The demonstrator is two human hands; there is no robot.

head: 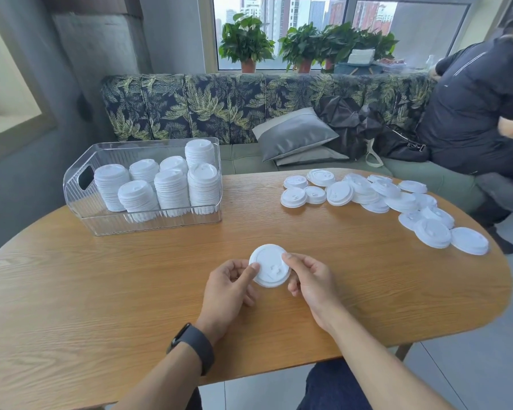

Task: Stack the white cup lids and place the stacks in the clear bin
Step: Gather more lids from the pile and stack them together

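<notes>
The bin [148, 220] holding lid stacks [172, 187] sits far left on the table [101, 291], loose lids [376, 196] far right.

This looks like a café or office lounge high in a city building. A leaf-print bench sofa [249, 105] with a grey cushion [293, 133] faces an oval wooden table [101, 291]. Potted plants [246, 42] line a window [308, 13] showing towers.

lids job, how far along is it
Done: seven stacks of lids stand in the clear bin. In hand: the left hand and right hand pinch a lid over the table. Left: the loose pile of lids at the far right remains unstacked.
</notes>
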